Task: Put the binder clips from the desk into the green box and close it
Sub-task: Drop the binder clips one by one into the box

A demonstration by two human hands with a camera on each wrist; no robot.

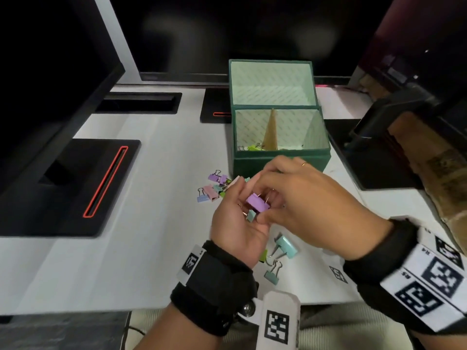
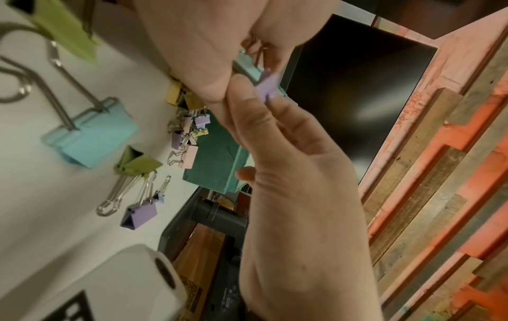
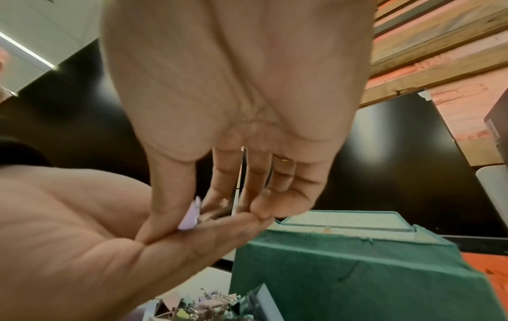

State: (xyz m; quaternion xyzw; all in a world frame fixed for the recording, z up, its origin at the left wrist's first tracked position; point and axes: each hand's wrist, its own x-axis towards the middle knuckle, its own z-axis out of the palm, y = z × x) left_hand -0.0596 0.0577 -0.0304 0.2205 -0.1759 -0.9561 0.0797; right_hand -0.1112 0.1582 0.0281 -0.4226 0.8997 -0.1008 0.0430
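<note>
The green box stands open on the white desk, its lid upright behind it and a few clips inside. My left hand is palm up in front of the box, fingers nearly straight, with a purple binder clip and a small teal clip lying on it. My right hand reaches over it and pinches the purple binder clip between thumb and forefinger. Several pastel clips lie in a heap left of the box. Others lie under my wrists.
A black monitor base with a red slot sits to the left, a second base stands behind the box, and a dark stand is at the right. Monitors rise behind. The desk's front edge runs just below my wrists.
</note>
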